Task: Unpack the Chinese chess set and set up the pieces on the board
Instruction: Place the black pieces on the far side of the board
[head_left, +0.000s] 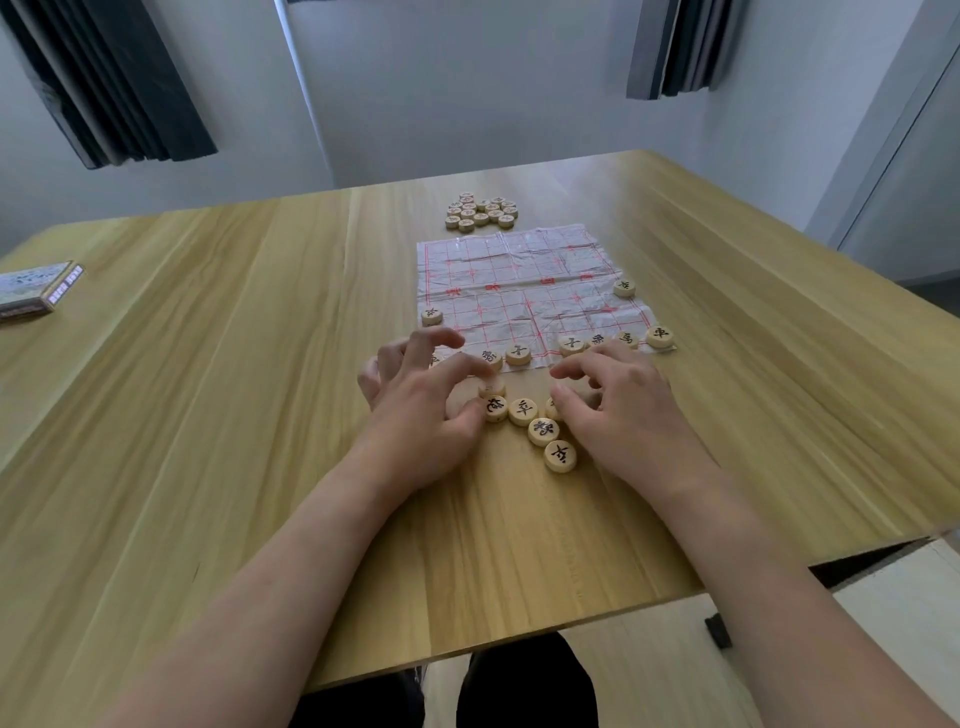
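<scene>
Near the crumpled paper board (530, 291) on the bench (208, 415), left hand (415, 410) pinching a wooden piece (491, 387), right hand (623, 410) resting on loose pieces (543, 431), fingers relaxed.

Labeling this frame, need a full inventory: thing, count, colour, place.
table: one, light wood, fills the view
board sheet: one, clear plastic with red lines, creased, table centre
far pile of pieces: over a dozen, pale wood, beyond the board
placed pieces: about nine visible, pale wood with black characters, near row and side edges of the board
loose pieces: several, pale wood, between the hands
box: one, patterned, far left
left hand: one, fingers curled over loose pieces
right hand: one, fingers on loose pieces
</scene>
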